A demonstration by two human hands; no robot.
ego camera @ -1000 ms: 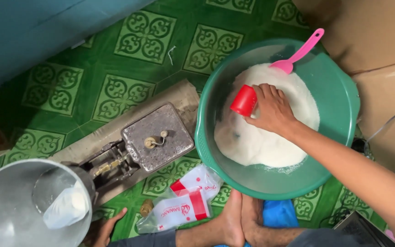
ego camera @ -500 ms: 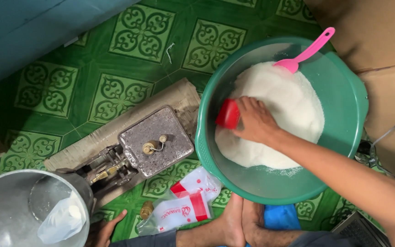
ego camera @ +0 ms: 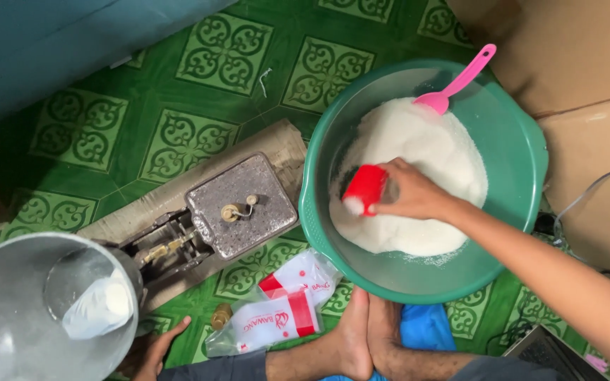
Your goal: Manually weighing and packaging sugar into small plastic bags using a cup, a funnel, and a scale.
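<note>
Clear plastic packets point(ego camera: 277, 314) with red and white printed bands lie on the green tiled floor point(ego camera: 199, 56), just beside the green basin point(ego camera: 517, 176).

Plastic, metal and grain around the basin

The basin point(ego camera: 517, 141) is smooth green plastic holding matt white grains point(ego camera: 432, 155); in it, a glossy red plastic cup point(ego camera: 365, 189) and pink spoon point(ego camera: 460, 79). Left of it, a scale point(ego camera: 240, 204) of rough, speckled metal on worn wood point(ego camera: 277, 144).
</note>
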